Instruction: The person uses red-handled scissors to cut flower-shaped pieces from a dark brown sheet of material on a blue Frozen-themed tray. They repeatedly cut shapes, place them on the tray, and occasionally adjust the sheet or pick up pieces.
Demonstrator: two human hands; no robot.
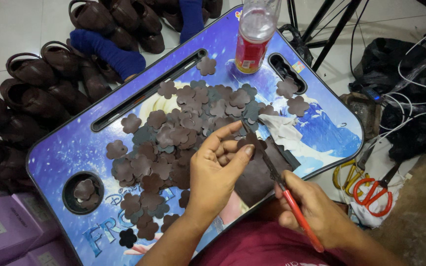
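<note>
The left hand (218,165) is closed on a brown flower-shaped leather piece (250,142), thumb and fingers pinching its edge so that it stands up between them; the right hand (316,207) is wrapped tight around the red handle of a thin tool (277,177), whose dark shaft runs up and away from that hand to meet the held piece, just beyond the left fingertips. Beyond and to the outer side of the left hand lies a heap of brown flower cut-outs (173,143), spread over a blue printed lap tray (70,152); just past the held piece rests a crumpled white cloth (281,129); under the two hands sits a dark brown sheet (255,180). Farther beyond the hands a clear plastic bottle with a red label (253,39) stands on the tray; orange-handled scissors (373,194) lie on the floor to the outer side of the right hand; dark brown shoes (50,83) are piled well beyond the left hand.
</note>
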